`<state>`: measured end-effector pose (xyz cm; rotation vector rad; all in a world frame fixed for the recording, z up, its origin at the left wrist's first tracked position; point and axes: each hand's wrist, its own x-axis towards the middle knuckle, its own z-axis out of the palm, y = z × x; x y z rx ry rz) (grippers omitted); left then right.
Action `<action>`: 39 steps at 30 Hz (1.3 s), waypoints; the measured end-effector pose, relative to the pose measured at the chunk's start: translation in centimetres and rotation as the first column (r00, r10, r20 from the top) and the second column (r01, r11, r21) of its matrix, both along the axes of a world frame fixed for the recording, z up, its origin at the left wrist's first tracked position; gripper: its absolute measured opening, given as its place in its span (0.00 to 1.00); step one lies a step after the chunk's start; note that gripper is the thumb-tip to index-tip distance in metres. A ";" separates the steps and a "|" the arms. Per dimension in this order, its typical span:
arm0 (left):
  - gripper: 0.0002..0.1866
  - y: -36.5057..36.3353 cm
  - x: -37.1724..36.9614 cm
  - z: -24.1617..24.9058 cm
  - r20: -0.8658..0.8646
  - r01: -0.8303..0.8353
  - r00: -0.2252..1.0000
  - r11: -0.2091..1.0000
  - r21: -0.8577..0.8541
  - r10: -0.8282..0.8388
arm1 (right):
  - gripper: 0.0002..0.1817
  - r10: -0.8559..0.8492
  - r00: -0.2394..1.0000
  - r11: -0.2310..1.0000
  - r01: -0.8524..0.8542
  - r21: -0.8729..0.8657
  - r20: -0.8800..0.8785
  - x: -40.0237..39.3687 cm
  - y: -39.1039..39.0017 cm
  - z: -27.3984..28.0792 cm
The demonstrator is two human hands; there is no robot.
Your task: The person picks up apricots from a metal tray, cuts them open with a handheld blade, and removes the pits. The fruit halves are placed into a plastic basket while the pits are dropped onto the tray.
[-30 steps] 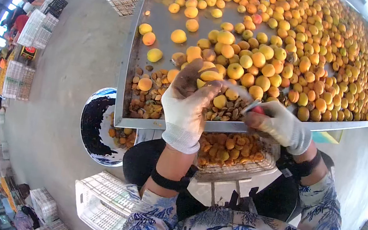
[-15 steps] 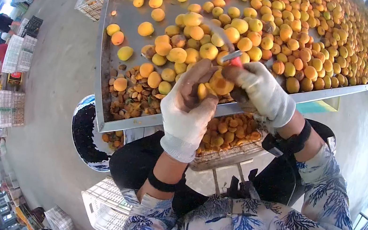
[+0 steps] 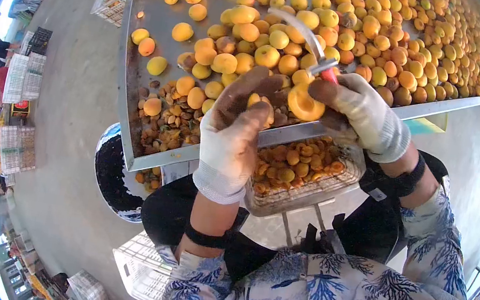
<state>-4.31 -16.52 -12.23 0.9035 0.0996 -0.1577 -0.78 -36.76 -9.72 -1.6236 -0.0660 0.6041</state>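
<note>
My left hand (image 3: 234, 127), in a white glove stained brown at the fingers, pinches an apricot half (image 3: 263, 105) between thumb and fingers. My right hand (image 3: 364, 114), gloved alike, is closed around the red handle of a curved knife (image 3: 300, 30), its blade pointing up and left over the fruit. Another apricot half (image 3: 306, 103), cut face with its pit hollow toward me, is at my right fingertips. Both hands are above the front rim of a metal table (image 3: 173, 157) heaped with whole apricots (image 3: 275, 38).
Below the rim, a crate (image 3: 281, 204) holds apricot halves. Pits and scraps (image 3: 173, 118) lie in the table's front left corner. A basin (image 3: 110, 168) with dark contents stands on the floor at left, near a white crate (image 3: 141, 269). More crates line the far left.
My hands have moved apart, and the fruit between them is now in two separate halves. The knife has shifted right with my right hand.
</note>
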 end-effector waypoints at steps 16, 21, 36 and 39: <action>0.34 -2.6 0.4 1.0 0.101 0.070 0.994 0.961 -0.267 -0.045 | 0.29 -0.500 0.859 0.621 0.270 0.736 0.107 1.3 4.0 1.8; 0.37 -3.5 1.0 0.3 0.075 0.017 0.997 0.965 -0.264 0.003 | 0.30 -0.584 0.764 0.742 0.363 0.564 0.276 1.9 5.1 1.4; 0.26 -2.3 1.3 -0.7 0.083 -0.061 0.993 0.961 -0.269 0.086 | 0.11 -0.321 0.884 0.947 0.308 0.093 0.340 2.1 2.7 1.5; 0.25 -2.4 1.3 -0.8 0.010 -0.116 0.992 0.956 -0.269 0.124 | 0.11 -0.303 0.926 0.953 0.291 0.086 0.224 2.2 3.0 0.7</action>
